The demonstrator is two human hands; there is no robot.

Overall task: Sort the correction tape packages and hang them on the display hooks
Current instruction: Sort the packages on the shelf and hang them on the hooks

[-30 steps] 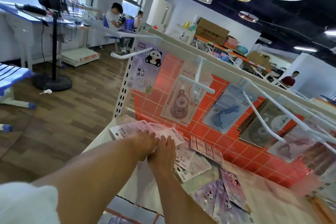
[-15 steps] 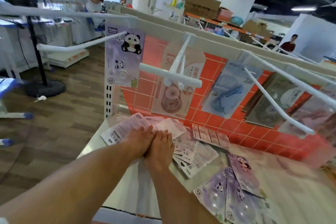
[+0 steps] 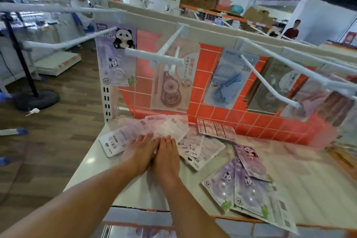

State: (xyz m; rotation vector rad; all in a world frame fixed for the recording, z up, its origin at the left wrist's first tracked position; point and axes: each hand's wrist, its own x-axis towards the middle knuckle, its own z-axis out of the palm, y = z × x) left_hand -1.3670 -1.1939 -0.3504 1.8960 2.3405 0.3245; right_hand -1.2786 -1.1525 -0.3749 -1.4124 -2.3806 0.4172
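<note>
Nearest us, purple panda packs [image 3: 249, 189] lie on the shelf [image 3: 309, 179] to our right. Our left hand [image 3: 140, 149] and right hand [image 3: 166, 155] rest side by side, palms down, fingers flat and spread on the pink packs [image 3: 168, 131] strewn face-down ahead; neither grips anything. Behind, white hooks [image 3: 154, 57] jut from the red grid panel [image 3: 241, 119], each carrying a pack: panda [image 3: 116, 54], pink [image 3: 173, 85], blue [image 3: 226, 79].

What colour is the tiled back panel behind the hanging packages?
Orange-red tiles with pale grid lines on the back panel, clearest in the head view.
</note>
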